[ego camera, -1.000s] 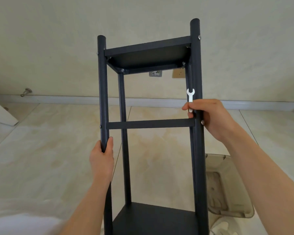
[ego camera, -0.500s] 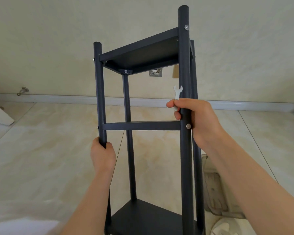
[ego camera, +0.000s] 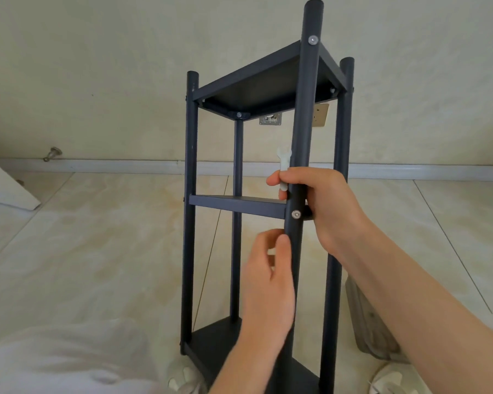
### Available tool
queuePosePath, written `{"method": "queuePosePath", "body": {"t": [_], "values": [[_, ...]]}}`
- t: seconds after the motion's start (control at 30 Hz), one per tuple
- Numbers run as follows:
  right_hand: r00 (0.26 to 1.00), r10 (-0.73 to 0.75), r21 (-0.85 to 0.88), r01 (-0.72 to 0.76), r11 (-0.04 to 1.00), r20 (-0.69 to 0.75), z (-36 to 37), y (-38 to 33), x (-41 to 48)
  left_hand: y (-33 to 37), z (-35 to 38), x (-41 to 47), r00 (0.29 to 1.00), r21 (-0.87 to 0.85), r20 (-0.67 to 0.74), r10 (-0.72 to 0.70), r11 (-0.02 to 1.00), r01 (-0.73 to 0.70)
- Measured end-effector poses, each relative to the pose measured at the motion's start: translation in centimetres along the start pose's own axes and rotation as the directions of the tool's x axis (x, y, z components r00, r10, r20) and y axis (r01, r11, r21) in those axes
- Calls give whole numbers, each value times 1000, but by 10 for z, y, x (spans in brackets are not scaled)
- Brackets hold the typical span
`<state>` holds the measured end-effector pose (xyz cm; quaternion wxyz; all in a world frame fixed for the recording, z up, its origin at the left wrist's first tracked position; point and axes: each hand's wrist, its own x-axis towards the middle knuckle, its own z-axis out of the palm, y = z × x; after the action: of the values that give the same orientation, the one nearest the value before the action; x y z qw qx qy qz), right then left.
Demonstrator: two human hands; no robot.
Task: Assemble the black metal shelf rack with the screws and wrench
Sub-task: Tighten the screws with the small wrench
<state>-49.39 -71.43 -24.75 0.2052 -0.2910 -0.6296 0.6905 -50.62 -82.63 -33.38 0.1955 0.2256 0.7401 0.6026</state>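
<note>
The black metal shelf rack (ego camera: 190,194) stands upright on the floor, turned so one post faces me. It has a top shelf (ego camera: 265,86), a middle crossbar (ego camera: 236,204) and a bottom shelf (ego camera: 219,339). A silver screw head (ego camera: 296,214) shows in the near post (ego camera: 305,109) at the crossbar joint. My right hand (ego camera: 322,206) grips that post just above the joint and also holds a small white wrench (ego camera: 284,160), which sticks up from its fingers. My left hand (ego camera: 271,282) is below the joint with fingers curled, fingertips touching the near post.
A clear plastic container (ego camera: 367,317) lies on the tile floor right of the rack. A white board (ego camera: 6,189) leans at the left. The wall carries a socket (ego camera: 320,115), a metal plate (ego camera: 270,119) and a door stopper (ego camera: 52,153). Shoes (ego camera: 182,376) flank the base.
The rack has turned further, bringing the right post round to face me. My left hand has let go of the left post and moved over to the near post below the joint.
</note>
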Motion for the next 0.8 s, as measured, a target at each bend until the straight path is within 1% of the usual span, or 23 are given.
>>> {"method": "queuePosePath", "body": {"t": [0.07, 0.1, 0.17, 0.27, 0.37, 0.5, 0.57, 0.67, 0.8], "values": [[1000, -20, -7, 20, 1000, 3, 2, -1, -2, 0, 6, -7, 999, 6, 38, 1, 1000, -1], [999, -34, -9, 34, 999, 7, 3, -2, -3, -1, 8, -9, 1000, 26, 29, 10, 1000, -10], [997, -75, -28, 76, 997, 35, 6, -5, -6, -2, 7, -10, 998, 49, -35, 58, 997, -56], [986, -116, -98, 128, 987, 117, 10, -11, -10, 0, 4, -9, 983, 38, -140, 120, 992, -116], [979, -113, -139, 137, 981, 172, 12, -16, -13, 1, 3, -9, 975, 3, -164, 147, 989, -148], [974, -129, -163, 161, 973, 187, 15, -15, -15, 2, -2, -10, 962, -14, -203, 182, 982, -189], [965, -155, -187, 196, 963, 211, 17, -15, -15, 3, -6, -9, 963, -22, -207, 173, 983, -181], [958, -184, -267, 241, 933, 221, 21, -15, -14, 3, -13, -7, 969, -21, -206, 138, 989, -145], [963, -209, -355, 257, 899, 167, 21, -12, -14, 4, -22, -6, 986, -91, -154, 68, 992, -82]]}}
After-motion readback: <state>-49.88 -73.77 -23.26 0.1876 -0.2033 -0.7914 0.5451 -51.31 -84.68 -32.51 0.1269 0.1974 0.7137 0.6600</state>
